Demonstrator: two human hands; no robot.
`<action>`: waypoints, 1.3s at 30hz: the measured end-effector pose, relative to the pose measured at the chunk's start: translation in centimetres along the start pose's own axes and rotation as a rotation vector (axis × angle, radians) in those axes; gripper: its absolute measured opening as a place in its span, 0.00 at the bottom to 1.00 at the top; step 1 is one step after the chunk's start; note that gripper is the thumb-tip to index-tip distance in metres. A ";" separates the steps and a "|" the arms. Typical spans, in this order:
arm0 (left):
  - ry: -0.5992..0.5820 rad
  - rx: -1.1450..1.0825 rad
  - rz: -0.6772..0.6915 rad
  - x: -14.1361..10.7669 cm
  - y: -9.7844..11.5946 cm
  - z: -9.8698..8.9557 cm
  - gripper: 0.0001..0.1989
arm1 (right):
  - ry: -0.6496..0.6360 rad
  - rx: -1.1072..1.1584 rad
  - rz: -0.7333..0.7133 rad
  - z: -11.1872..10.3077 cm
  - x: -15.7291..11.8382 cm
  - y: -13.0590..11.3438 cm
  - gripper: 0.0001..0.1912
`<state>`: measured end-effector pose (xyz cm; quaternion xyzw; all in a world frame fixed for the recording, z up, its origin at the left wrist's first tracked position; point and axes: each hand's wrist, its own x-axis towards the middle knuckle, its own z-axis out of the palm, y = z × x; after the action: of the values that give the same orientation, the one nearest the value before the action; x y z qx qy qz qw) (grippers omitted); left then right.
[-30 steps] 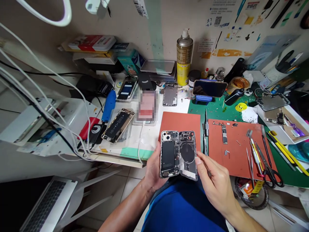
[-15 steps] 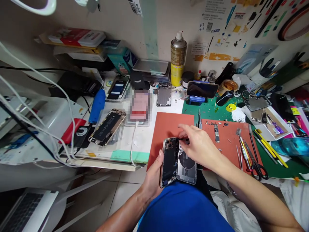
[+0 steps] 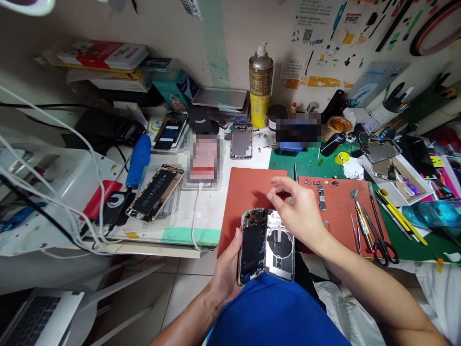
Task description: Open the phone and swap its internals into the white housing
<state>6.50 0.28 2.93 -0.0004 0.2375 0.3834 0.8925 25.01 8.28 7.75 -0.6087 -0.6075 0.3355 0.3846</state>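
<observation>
The left hand holds the open phone at the orange mat's near side. The right hand pinches narrow; I can't tell on what. The phone looks light, stiff, easily broken: best held by its edges.

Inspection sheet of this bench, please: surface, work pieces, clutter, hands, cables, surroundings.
Surface: white top, green mat, two reddish mats.
Work pieces: opened phone, back panel folded out beside it.
Clutter: spray can, scissors, second opened phone.
Hands: left hand grips the phone's edge; right hand pinched near the panel's top edge, any held part unclear.
Cables: white cable reaches front edge; other cables bunched left.
Surroundings: laptop lower left; notes on wall.
</observation>
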 end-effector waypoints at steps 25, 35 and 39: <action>-0.020 0.012 0.002 -2.0 1.7 0.1 0.30 | 0.006 -0.559 -0.347 -3.4 5.7 4.8 0.32; -0.004 0.026 0.051 -2.1 1.9 0.0 0.28 | 0.113 -0.195 -0.163 -4.5 -4.8 2.2 0.13; -0.040 0.023 0.058 -1.8 1.9 -0.2 0.28 | 0.179 0.004 0.071 -3.0 -9.9 1.8 0.11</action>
<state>4.04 0.29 3.84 0.0241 0.2239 0.4063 0.8856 28.16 -1.75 7.05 -0.6567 -0.5481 0.2943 0.4262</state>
